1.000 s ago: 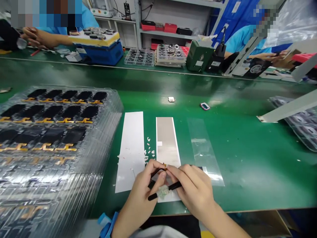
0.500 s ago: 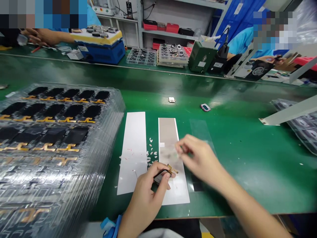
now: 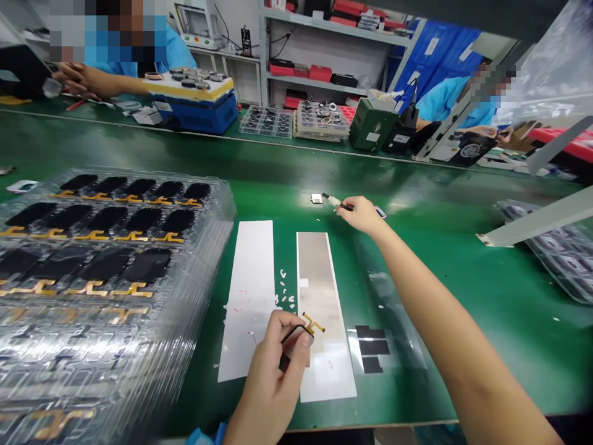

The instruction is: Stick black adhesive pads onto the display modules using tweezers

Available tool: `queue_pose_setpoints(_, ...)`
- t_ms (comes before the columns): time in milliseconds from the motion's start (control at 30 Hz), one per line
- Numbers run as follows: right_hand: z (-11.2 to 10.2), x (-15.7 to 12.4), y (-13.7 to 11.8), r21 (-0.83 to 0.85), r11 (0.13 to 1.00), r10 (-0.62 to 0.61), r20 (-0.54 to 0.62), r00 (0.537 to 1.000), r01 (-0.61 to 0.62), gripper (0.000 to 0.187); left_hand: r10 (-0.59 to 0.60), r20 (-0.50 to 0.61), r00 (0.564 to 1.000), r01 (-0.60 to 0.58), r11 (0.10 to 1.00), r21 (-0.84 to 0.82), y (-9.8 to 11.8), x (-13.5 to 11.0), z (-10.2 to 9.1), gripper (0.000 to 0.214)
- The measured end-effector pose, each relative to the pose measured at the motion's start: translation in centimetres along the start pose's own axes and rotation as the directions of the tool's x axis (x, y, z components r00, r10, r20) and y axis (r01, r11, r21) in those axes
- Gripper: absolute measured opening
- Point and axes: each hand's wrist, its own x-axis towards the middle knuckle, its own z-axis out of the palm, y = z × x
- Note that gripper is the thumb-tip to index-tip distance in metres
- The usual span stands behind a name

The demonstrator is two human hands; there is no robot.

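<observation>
**Q:** So what are the hands up to on this bench, lol?

**A:** Two hands in play. The left hand [image 3: 277, 373] is curled shut, pinching one thin black strip [image 3: 293, 334], and its gold forked flex tail [image 3: 312, 322] is sticking out over the lower part of the silver sheet [image 3: 319, 315]. Can't tell if it's touching. The right hand [image 3: 364, 215] is reaching out past the far end of the sheet, arm stretched long, fingers pinching one slim black stick [image 3: 340, 204] with a white tip.

**Q:** And what's lying around that sheet?

**A:** Three black pads [image 3: 370, 348] are sitting on a clear film [image 3: 393, 309] to its right. One white sheet [image 3: 245, 300] is lying to its left, with a bunch of small white scraps [image 3: 283, 287] scattered in between. Further left, a stack of clear trays [image 3: 115, 278] is holding black parts with gold tails, five per row in the back two rows. One small white part [image 3: 316, 198] and one pink-rimmed piece [image 3: 380, 212] are sitting beyond its far end.
</observation>
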Motion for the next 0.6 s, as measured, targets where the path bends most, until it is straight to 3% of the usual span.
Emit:
queue_pose_setpoints(133,0.4,-2.3,-0.7,0.148,0.981,-0.136,0.043,0.990,0.128,0.022,-0.010,-0.003,1.000,0.010,1.000,-0.022,0.1,-0.1,0.2,0.017)
queue_pose_setpoints(300,0.8,-6.0,-1.6,0.385,0.892,-0.293,0.096,0.951,0.236,0.012,0.032,-0.041,0.999,-0.033,0.999,-0.040,0.1,0.0,0.0,0.015)
queue_pose_setpoints(467,0.9,-10.5,-2.5,0.580,0.791,-0.303,0.096,0.948,0.194,0.017,0.037,-0.074,0.997,-0.045,0.992,-0.116,0.3,-0.2,-0.1,0.020)
queue_pose_setpoints(600,2.0,-15.5,-4.1,0.694,0.713,-0.309,0.174,0.935,0.106,0.030,0.027,-0.001,1.000,-0.026,0.982,-0.189,0.4,-0.3,-0.3,0.022)
